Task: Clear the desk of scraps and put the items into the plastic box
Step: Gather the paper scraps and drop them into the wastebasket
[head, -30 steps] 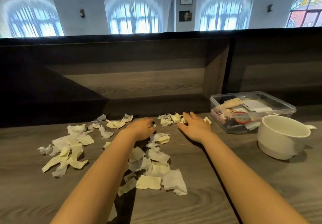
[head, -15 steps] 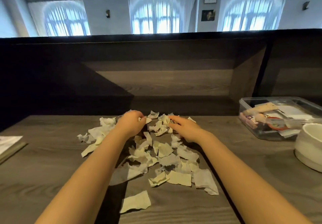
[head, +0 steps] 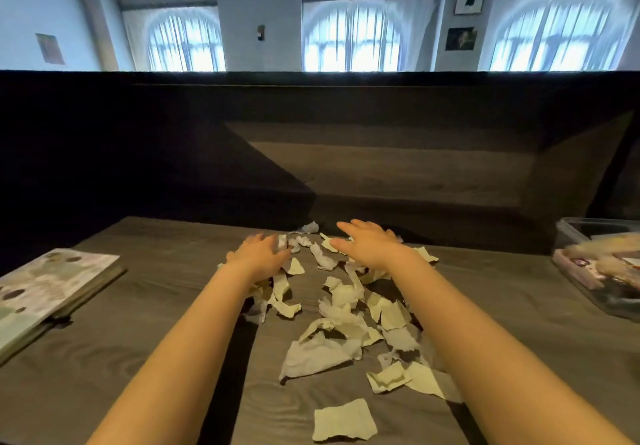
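Note:
Several torn white and cream paper scraps lie bunched in the middle of the dark wooden desk. My left hand rests palm down on the pile's far left edge, fingers spread. My right hand lies flat over the far right side of the pile, fingers apart and pointing left. Neither hand grips anything. One loose scrap lies apart near the front. The clear plastic box, with items inside, stands at the right edge, partly cut off.
An open book lies at the desk's left edge. A dark raised back panel runs behind the desk, close behind the hands.
The scattered scraps have been swept from the left into one heap in the middle. Both hands moved with them. The view has swung left, so the white cup is out of frame.

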Motion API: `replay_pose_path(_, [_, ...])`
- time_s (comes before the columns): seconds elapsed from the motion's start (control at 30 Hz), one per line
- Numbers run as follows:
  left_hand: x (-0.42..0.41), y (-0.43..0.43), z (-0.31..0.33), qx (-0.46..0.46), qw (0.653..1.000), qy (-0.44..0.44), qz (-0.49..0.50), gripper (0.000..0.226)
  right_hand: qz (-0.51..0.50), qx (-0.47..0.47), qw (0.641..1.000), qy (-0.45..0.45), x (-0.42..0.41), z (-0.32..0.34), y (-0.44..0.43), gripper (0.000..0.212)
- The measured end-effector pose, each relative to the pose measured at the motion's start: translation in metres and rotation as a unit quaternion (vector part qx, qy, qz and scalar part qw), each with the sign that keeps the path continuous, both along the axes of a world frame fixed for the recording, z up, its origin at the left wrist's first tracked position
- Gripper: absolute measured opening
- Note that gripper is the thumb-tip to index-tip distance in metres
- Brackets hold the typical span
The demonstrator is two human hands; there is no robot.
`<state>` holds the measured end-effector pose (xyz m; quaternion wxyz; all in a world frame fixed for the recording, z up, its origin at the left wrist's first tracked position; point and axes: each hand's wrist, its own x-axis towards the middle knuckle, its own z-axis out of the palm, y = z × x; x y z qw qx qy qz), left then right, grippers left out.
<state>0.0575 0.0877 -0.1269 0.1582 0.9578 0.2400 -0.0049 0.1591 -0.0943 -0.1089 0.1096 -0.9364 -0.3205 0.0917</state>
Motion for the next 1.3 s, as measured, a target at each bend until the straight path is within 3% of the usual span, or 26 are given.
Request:
replay_pose_path(0.13, [-0.002, -0.009, -0.003, 0.01, 0.999, -0.007, -0.051, 0.049, 0.061, -0.055, 0.997, 0.017, -0.004, -0.002, 0.017, 0.055])
replay_pose_path(0.4, [-0.006, -0.009, -0.002, -0.139, 0.978, -0.131, -0.078, 0.022, 0.034, 0.065, 0.997, 0.012, -0.004, -0.007, 0.0, 0.038])
replay_pose_path(0.57, [-0.017, 0.02, -0.001, -0.158, 0.957, -0.237, -0.045, 0.024, 0.029, 0.087, 0.995, -0.031, -0.002, 0.002, 0.02, 0.041])
replay_pose_path(0.77, [-0.03, 0.039, -0.023, -0.206, 0.959, -0.183, -0.062, 0.042, 0.073, -0.008, 0.997, -0.015, 0.004, 0.007, 0.083, 0.054])
replay_pose_path(0.87, [-0.028, 0.038, -0.024, -0.17, 0.974, -0.133, -0.071, 0.044, 0.074, -0.048, 0.996, 0.017, 0.006, 0.001, 0.093, 0.052])
replay_pose_path(1.0, [-0.029, 0.025, -0.02, -0.051, 0.991, -0.046, -0.116, 0.046, 0.056, -0.017, 0.998, 0.034, 0.001, -0.007, 0.074, 0.049])
replay_pose_path(1.2, [-0.043, -0.012, -0.019, -0.038, 0.989, -0.039, -0.139, 0.044, 0.031, 0.012, 0.998, 0.053, -0.017, -0.006, 0.02, 0.041])
replay_pose_path(1.3, [-0.053, -0.027, -0.02, -0.092, 0.985, -0.062, -0.135, 0.044, 0.027, 0.008, 0.998, 0.048, -0.03, -0.001, -0.003, 0.041])
